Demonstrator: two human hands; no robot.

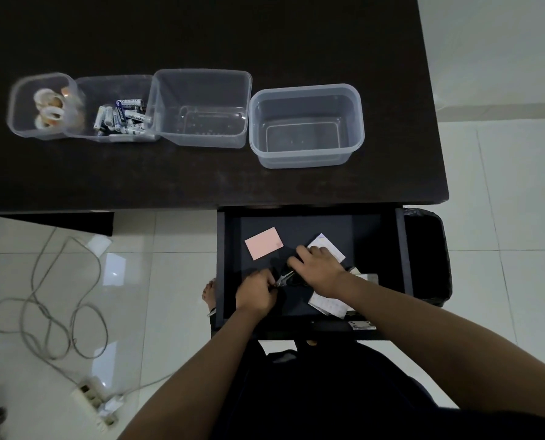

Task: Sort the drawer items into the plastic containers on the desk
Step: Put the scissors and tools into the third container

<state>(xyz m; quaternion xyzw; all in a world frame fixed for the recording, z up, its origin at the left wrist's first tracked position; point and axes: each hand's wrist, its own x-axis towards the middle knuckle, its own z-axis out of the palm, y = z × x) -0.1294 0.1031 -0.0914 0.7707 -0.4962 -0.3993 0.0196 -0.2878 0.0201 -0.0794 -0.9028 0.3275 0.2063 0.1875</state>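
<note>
Your left hand (pixel 256 292) is inside the open drawer (pixel 296 223), fingers curled and pinching a small metal clip (pixel 283 278). Your right hand (pixel 320 270), at 3 o'clock of the left and just beside it, lies fingers spread over dark items and a white paper slip (pixel 326 246). A pink card (pixel 263 242) lies at 12 o'clock of the left hand. On the desk (pixel 201 182), four plastic containers stand in a row: tape rolls (pixel 49 111), batteries (pixel 122 117), two empty.
</note>
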